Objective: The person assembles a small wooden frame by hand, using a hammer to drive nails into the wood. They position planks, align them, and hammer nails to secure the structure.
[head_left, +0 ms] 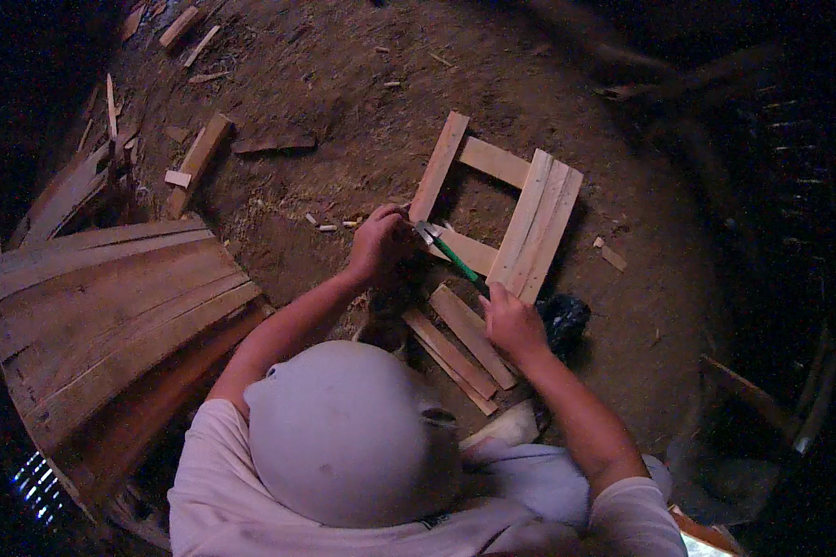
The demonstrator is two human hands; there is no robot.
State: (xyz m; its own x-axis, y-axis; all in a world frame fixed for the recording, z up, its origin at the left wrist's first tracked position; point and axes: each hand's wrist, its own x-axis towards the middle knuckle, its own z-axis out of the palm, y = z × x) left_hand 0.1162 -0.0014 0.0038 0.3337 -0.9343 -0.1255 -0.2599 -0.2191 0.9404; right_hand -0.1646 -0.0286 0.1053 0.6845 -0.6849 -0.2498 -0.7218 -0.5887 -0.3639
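My right hand (514,322) is wrapped round the green handle of a hammer (459,257). The hammer's metal head rests over the near left corner of a wooden frame (492,162), right beside my left hand (379,245). That hand is closed, its fingers drawn together at the corner; whatever they pinch is hidden. The frame lies on the dirt floor, made of a narrow slat on the left, two crosspieces and wider boards (537,223) along the right side. Close to my legs lie several loose wooden slats (450,357).
On the left stands a broad surface of wooden planks (121,306). Beyond it a wood block (202,162) carries a small pale piece. Small wood bits (325,227) lie near my left hand. A dark plastic bag (564,320) sits beside my right hand. Scraps dot the dirt floor (344,93).
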